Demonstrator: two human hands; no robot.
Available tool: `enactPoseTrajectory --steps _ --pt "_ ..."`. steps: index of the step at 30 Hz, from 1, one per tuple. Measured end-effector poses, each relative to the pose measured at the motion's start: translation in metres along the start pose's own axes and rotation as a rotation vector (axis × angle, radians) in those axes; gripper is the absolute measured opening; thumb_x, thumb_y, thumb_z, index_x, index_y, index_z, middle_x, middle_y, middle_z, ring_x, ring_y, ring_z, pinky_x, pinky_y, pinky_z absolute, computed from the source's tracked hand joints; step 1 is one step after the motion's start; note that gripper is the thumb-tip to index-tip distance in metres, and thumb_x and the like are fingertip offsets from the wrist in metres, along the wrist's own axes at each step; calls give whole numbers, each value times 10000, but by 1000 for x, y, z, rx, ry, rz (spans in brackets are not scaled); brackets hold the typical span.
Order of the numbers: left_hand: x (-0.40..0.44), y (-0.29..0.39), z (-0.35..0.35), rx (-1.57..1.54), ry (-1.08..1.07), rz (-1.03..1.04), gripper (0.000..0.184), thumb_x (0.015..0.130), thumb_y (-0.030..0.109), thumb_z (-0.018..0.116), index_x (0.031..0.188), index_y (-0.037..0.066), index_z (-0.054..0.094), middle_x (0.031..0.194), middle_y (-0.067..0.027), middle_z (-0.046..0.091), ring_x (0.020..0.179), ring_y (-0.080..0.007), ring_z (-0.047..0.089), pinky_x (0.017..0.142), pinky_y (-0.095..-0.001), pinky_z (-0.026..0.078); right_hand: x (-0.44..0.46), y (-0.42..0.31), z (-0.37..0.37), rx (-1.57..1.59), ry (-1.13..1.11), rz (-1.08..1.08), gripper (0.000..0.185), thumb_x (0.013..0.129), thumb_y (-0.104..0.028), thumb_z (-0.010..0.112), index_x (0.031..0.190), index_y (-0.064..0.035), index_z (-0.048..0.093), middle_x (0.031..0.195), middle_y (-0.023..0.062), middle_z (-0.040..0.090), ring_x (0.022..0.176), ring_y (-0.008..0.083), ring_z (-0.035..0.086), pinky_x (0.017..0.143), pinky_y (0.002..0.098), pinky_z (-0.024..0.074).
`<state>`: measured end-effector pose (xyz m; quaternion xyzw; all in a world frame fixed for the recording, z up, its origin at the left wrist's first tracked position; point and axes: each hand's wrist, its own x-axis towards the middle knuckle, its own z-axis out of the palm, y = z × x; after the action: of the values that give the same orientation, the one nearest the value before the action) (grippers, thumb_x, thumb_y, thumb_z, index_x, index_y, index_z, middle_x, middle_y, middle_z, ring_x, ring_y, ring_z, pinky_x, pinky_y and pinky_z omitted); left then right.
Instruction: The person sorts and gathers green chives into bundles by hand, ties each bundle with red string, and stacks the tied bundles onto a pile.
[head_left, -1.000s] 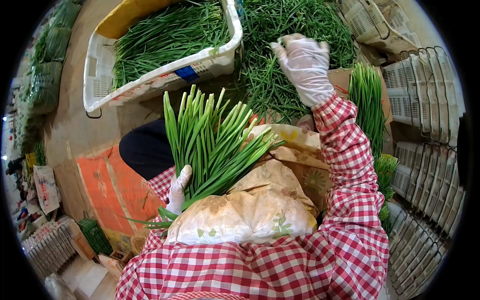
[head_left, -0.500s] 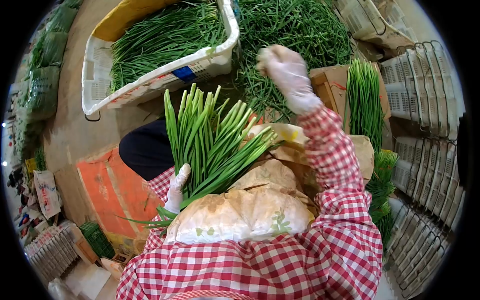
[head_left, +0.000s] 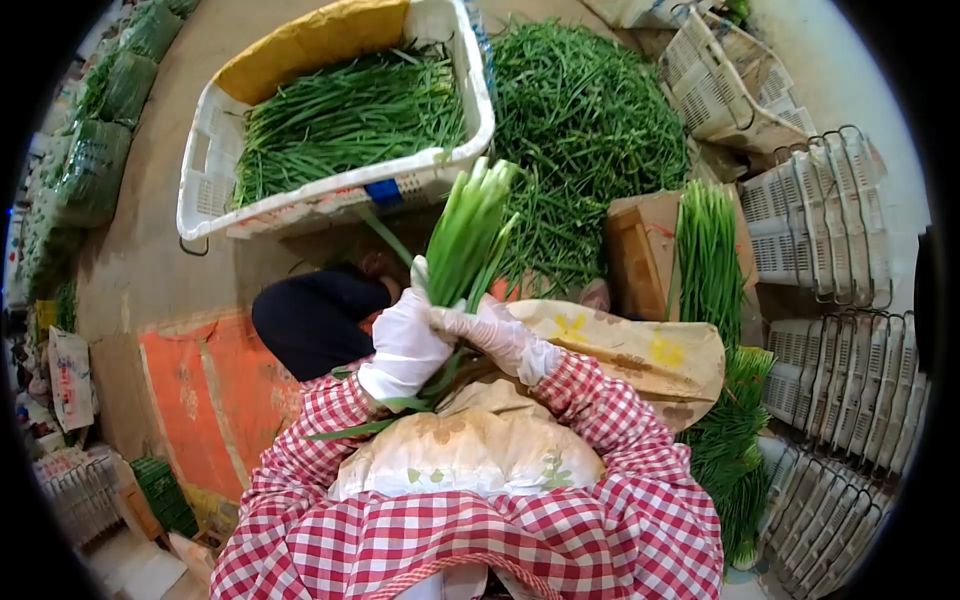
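Over my lap I hold a bunch of garlic chives (head_left: 465,235) nearly upright, pale stem ends pointing away from me. My left hand (head_left: 408,335), in a white glove, is wrapped round the bunch from the left. From the right, my gloved right hand (head_left: 495,335) closes on its lower part, the fingers of both hands meeting. A few long leaves hang down by my left wrist. Beneath my hands is a stained, pale apron (head_left: 470,445) with a leaf print.
Ahead stands a white plastic crate (head_left: 330,190) of chives, beside a loose green heap (head_left: 580,140) on the floor. To my right, bundled chives (head_left: 705,250) lie on a cardboard box (head_left: 635,250), near stacked white crates (head_left: 830,225). An orange sheet (head_left: 195,400) covers floor at left.
My right hand has come back from over the green heap to the bunch. The spread stems are now gathered tightly together, and my left hand has moved up and forward.
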<state>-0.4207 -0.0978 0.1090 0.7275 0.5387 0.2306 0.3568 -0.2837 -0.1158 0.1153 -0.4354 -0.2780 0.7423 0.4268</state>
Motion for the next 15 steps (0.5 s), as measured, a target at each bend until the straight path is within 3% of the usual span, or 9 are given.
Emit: enactPoseTrajectory --steps 1,2,4,7,8,11,12,13,15 --pt "10 27 -11 319 -164 16 690 791 185 628 1366 -38 320 980 -215 617 807 -329 630 689 -373 505 6 -3 -4 121 3 -23 658 743 -348 769 1266 -54 499 1177 40 565 1070 140 509 924 291 390" --pt "10 30 -5 383 -128 171 725 763 189 630 1345 -92 302 994 -249 592 807 -349 619 684 -395 499 11 2 -14 208 7 -2 705 761 -336 752 1321 -34 448 1271 57 520 1173 190 488 1015 312 347" --pt "10 31 8 566 -132 413 766 742 209 627 1276 -213 276 1096 -380 490 867 -400 596 701 -420 493 23 7 -34 426 30 31 549 791 -273 710 1246 -29 525 1184 102 587 1086 207 557 983 337 405" --pt "16 50 11 709 -3 600 667 795 180 568 1261 -210 294 1143 -444 436 928 -448 587 758 -389 513 29 -10 -51 568 -7 60 449 815 -227 633 1184 15 552 1072 126 638 957 239 616 907 364 473" --pt "18 54 11 604 -38 629 608 812 165 543 1244 -203 326 1129 -466 419 959 -465 577 780 -390 517 34 -14 -61 560 -8 14 422 821 -223 626 1166 12 564 1048 121 645 936 231 625 876 361 493" --pt "22 82 -20 207 -289 729 559 801 179 614 1287 -25 425 1275 -323 430 1026 -452 558 809 -400 513 31 -48 -91 494 -76 35 434 804 -231 635 1168 -4 569 998 116 658 870 215 642 802 354 530" --pt "22 85 -30 -48 -210 737 445 790 156 647 1201 25 537 1264 -238 495 1031 -408 575 855 -383 500 25 -64 -101 467 -69 76 438 797 -231 643 1162 1 574 971 109 665 841 207 646 784 346 535" --pt "22 84 -40 -127 -40 765 310 805 84 617 1102 -4 602 1207 -226 552 1022 -339 602 884 -348 488 15 -81 -107 443 -62 119 442 790 -231 651 1156 6 579 945 102 671 812 200 649 766 338 539" --pt "31 47 -49 -399 140 646 262 834 50 588 1085 -20 617 1180 -184 588 1022 -276 611 883 -322 478 -5 -114 -113 211 81 122 332 774 -235 667 1011 -4 652 829 89 687 684 170 649 680 301 545"
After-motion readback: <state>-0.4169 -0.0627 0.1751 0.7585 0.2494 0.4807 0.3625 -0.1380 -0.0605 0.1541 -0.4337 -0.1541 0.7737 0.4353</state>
